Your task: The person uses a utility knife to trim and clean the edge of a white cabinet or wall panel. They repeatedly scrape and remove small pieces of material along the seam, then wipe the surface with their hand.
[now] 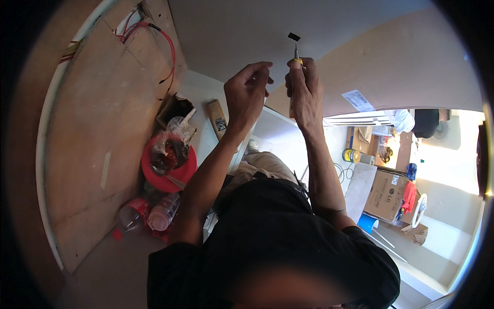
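Note:
My right hand [306, 90] is closed around a slim hand tool [297, 59] with a yellow part and a narrow, pointed metal tip. Most of its handle is hidden by my fingers, so its exact kind is unclear. The tip points up toward a small dark rectangular opening [294, 36] in the grey panel [236, 31], just short of it in the picture. To the left, my left hand [246, 95] is raised with loosely bent fingers apart. Nothing shows in it, though its palm side is partly hidden.
Red wires [167, 44] hang from the wooden panel [98, 118] at left. Below them stand a red tub [188, 172] of bagged items and a plastic bottle [162, 213]. A cardboard box [383, 194] and a yellow can [351, 155] stand at right.

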The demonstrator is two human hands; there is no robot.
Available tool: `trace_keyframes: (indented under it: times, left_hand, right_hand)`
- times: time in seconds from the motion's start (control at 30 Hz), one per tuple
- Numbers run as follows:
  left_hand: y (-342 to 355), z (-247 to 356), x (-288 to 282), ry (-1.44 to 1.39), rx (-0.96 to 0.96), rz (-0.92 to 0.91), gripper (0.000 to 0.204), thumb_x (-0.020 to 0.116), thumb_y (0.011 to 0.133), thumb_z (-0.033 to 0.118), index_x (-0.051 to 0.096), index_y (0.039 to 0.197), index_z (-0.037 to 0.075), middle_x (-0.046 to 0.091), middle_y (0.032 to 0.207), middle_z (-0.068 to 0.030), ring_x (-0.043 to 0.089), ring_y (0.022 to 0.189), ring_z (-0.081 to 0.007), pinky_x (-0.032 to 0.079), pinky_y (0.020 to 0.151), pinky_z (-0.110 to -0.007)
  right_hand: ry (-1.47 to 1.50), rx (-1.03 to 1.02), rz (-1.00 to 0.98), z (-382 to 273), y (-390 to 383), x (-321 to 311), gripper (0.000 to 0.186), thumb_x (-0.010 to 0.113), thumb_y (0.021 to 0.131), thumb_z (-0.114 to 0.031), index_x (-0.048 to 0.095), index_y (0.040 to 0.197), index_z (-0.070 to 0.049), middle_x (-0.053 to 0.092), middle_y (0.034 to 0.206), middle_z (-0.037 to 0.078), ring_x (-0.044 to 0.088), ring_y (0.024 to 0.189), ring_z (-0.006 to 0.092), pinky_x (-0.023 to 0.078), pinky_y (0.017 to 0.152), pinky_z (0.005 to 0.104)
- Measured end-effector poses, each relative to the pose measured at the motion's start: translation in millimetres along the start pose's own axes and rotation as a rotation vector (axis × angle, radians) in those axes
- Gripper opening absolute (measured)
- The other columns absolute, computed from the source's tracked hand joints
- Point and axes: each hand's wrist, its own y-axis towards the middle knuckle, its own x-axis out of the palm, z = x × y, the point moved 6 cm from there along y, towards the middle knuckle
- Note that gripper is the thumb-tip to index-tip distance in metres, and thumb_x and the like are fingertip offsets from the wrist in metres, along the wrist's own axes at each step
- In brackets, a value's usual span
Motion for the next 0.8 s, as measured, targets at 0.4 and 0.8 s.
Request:
trace_keyframes:
  times: [0.4,0.8]
  left_hand:
    - [42,23,57,0.152,0.348,-0.045,0.038,0.080,0.101,0.019,0.078,0.137,0.008,0.082,0.091,-0.0139,0.076,0.066,-0.0216,0.060,0.068,-0.038]
    - [58,28,65,0.382,0.497,0.076,0.017,0.081,0.102,0.030,0.082,0.114,0.017,0.083,0.087,-0.0076,0.081,0.072,-0.0293,0.061,0.064,-0.041]
  right_hand:
    - [0.052,0.014,0.106,6,-26,-37,0.042,0.051,0.122,-0.045,0.062,0.129,-0.004,0.060,0.083,0.002,0.055,0.058,0.0066,0.044,0.049,0.0249]
    - [0.036,-0.039,0.126,2,-16,-34,0.045,0.051,0.122,-0.048,0.060,0.130,-0.004,0.060,0.083,0.003,0.055,0.061,0.0071,0.045,0.051,0.0256]
